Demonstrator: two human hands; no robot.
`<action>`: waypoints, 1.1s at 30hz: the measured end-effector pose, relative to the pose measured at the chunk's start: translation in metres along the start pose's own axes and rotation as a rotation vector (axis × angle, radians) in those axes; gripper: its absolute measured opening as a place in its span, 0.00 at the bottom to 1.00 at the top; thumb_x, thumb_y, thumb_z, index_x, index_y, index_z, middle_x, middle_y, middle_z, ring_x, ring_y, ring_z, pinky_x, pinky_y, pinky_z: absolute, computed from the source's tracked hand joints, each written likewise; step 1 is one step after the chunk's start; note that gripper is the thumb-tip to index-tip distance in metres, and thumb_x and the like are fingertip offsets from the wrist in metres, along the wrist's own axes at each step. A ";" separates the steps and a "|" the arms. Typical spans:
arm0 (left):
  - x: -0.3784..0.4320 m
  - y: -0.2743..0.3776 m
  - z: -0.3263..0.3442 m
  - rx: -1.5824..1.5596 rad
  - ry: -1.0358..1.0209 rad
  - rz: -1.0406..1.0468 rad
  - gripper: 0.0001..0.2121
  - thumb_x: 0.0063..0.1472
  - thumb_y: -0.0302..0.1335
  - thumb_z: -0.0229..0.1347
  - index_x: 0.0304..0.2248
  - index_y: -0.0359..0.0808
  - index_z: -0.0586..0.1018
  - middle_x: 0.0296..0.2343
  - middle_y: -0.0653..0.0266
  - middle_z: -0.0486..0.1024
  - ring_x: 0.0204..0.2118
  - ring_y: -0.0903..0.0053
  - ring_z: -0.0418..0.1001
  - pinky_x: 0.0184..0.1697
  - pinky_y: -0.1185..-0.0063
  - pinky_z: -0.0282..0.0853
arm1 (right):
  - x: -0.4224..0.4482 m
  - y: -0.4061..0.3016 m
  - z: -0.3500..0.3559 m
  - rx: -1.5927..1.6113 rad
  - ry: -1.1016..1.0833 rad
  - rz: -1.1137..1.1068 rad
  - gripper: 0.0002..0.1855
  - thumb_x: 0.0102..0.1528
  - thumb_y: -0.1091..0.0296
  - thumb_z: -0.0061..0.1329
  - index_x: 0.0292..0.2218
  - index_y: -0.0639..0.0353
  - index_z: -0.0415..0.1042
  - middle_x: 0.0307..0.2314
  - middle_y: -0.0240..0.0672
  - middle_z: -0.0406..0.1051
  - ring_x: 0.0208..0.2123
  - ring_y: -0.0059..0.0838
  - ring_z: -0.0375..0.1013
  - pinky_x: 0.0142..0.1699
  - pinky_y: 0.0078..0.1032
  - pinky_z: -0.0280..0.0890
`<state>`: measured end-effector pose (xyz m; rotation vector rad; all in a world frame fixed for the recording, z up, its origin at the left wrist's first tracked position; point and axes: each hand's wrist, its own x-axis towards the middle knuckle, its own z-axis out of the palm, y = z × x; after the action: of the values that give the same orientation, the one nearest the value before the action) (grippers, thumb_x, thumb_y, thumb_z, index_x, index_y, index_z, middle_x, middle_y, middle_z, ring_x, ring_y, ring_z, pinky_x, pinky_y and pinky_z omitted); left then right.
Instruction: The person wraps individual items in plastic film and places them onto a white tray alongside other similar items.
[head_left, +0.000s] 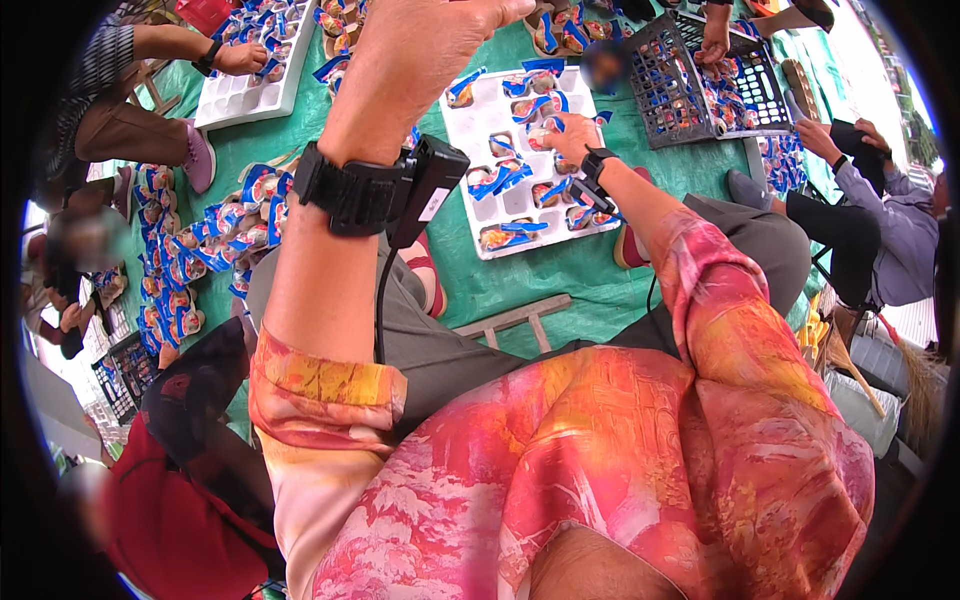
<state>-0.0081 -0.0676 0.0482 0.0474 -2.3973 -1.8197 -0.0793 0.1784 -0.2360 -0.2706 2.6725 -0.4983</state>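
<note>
My right hand (576, 139) reaches over a white foam tray (484, 127) with moulded cups, lying on a green tarpaulin. Its fingertips touch an egg-sized plastic packet (538, 140) in the tray; whether they grip it I cannot tell. Similar packets with blue ends, such as one at the near-left corner (504, 237), fill some cups, while other cups are bare. Close to the camera, my left hand (442, 45) is raised to the left of the tray. The top edge of the view cuts off its fingers, so what it holds is hidden. Both wrists wear strapped black devices.
A co-worker's hand (241, 58) touches another white tray (247, 109). At the right, another person's hand (714, 45) is at a black plastic crate (664, 94) of packets. Rows of packets (169, 262) lie on the left. A low wooden frame (517, 319) stands near my legs.
</note>
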 end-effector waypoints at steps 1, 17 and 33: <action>0.000 0.004 0.000 -0.004 -0.004 -0.006 0.07 0.54 0.25 0.56 0.27 0.28 0.77 0.19 0.71 0.71 0.22 0.88 0.65 0.25 0.86 0.60 | 0.001 -0.001 0.007 -0.029 0.045 0.000 0.33 0.41 0.50 0.57 0.46 0.59 0.69 0.40 0.45 0.71 0.43 0.43 0.70 0.49 0.33 0.64; 0.005 -0.001 0.011 -0.200 -0.056 -0.031 0.06 0.55 0.25 0.56 0.27 0.29 0.76 0.18 0.74 0.68 0.20 0.91 0.61 0.22 0.87 0.57 | 0.032 0.009 0.060 -0.256 0.043 -0.153 0.21 0.44 0.61 0.53 0.41 0.56 0.70 0.39 0.47 0.68 0.41 0.47 0.70 0.43 0.40 0.67; 0.002 -0.013 0.006 -0.129 -0.057 0.001 0.08 0.56 0.26 0.56 0.24 0.28 0.76 0.18 0.71 0.70 0.20 0.87 0.65 0.23 0.87 0.61 | -0.036 -0.018 -0.025 0.050 -0.155 -0.359 0.14 0.46 0.58 0.51 0.34 0.55 0.75 0.30 0.40 0.74 0.35 0.39 0.73 0.42 0.31 0.66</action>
<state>-0.0117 -0.0655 0.0339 -0.0182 -2.3099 -1.9964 -0.0554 0.1787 -0.1950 -0.7504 2.4635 -0.6219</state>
